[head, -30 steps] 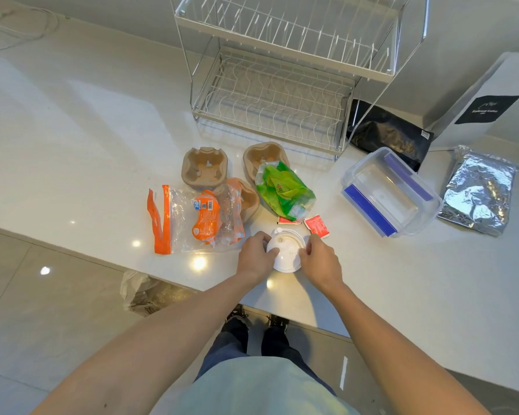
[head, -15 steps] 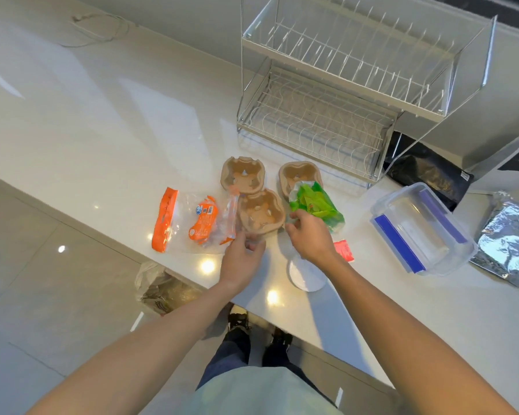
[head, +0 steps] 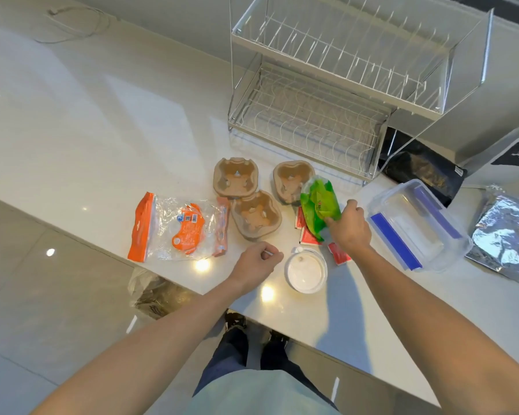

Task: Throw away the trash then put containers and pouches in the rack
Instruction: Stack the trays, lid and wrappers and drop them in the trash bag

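My right hand point(head: 348, 226) grips the lower end of a crumpled green wrapper point(head: 318, 203) and holds it tilted above several red sauce packets point(head: 307, 235). My left hand point(head: 259, 262) is loosely curled with nothing clearly in it, just left of a white plastic lid point(head: 305, 271). Three brown paper cup holders point(head: 253, 218) lie behind it, and an orange and clear plastic wrapper point(head: 177, 227) lies to the left. A clear container with blue clips point(head: 417, 224), a black pouch point(head: 423, 172) and a silver foil pouch point(head: 507, 235) sit at the right. The two-tier wire rack point(head: 327, 94) stands behind.
A trash bag point(head: 156, 295) sits on the floor below the counter's front edge. A white paper bag point(head: 510, 151) stands at the far right by the rack. A thin white cable point(head: 72, 22) lies at the far left of the white counter point(head: 102, 115).
Both hands left the white lid. My right hand moved to the green wrapper, took hold of it and lifted it, uncovering red packets. My left hand drew back beside the lid.
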